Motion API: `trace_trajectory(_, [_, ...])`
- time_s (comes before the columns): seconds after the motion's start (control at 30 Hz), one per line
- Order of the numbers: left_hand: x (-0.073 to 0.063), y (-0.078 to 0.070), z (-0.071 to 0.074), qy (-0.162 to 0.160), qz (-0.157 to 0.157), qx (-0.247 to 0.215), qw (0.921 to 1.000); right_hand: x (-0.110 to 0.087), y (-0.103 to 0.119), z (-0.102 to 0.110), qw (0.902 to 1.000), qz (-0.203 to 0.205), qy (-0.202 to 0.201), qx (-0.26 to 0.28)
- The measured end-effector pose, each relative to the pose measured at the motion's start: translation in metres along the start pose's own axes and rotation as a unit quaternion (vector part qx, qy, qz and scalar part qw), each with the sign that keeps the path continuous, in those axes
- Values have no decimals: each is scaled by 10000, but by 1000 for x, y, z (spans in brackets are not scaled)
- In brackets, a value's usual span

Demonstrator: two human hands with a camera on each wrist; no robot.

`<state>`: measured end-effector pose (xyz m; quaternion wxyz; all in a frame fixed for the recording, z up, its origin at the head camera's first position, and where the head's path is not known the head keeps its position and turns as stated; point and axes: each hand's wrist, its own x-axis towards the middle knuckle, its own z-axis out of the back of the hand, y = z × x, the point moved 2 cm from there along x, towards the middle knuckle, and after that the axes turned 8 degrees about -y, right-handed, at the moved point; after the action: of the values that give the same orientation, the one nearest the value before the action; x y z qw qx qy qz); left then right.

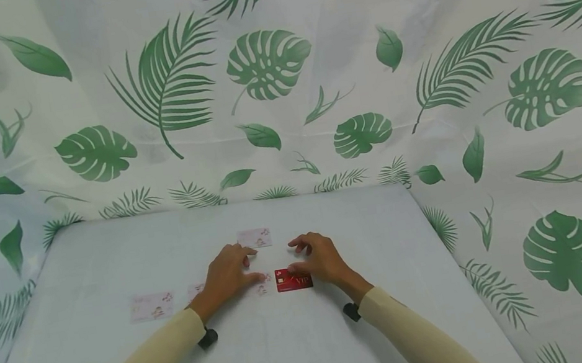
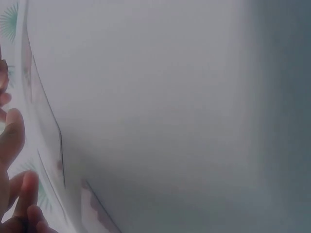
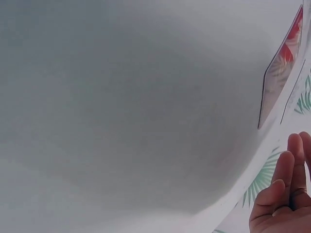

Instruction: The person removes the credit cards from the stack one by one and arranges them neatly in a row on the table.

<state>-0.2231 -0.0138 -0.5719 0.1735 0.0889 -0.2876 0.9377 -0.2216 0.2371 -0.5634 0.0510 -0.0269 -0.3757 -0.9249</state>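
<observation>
A red card with "VIP" lettering (image 1: 289,284) lies flat on the white table. My right hand (image 1: 321,260) hovers over its right end, the thumb overlapping the card and the other fingers bent above. Beside it lies a pale card with a pink flower print (image 1: 263,286), which my left hand (image 1: 228,279) partly covers, thumb over its upper part. The left fingertips are close to another pale flowered card (image 1: 255,238) further back. Nothing shows between the fingers of either hand; the right fingers (image 3: 284,170) look loosely bent in the right wrist view.
Two more pale flowered cards lie left of my left hand, one at the far left (image 1: 152,307) and one (image 1: 195,292) partly hidden by that hand. Behind the white table (image 1: 350,348) hangs a white cloth printed with green leaves (image 1: 287,157).
</observation>
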Motion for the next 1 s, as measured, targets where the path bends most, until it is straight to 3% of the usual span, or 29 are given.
trace_trajectory(0.73, [20, 26, 15, -362, 13, 78, 9993, 26, 9, -13, 9997, -161, -70, -145])
trace_trajectory(1.0, [28, 34, 15, -362, 140, 217, 9990, 37, 14, -20, 9992, 32, -101, -389])
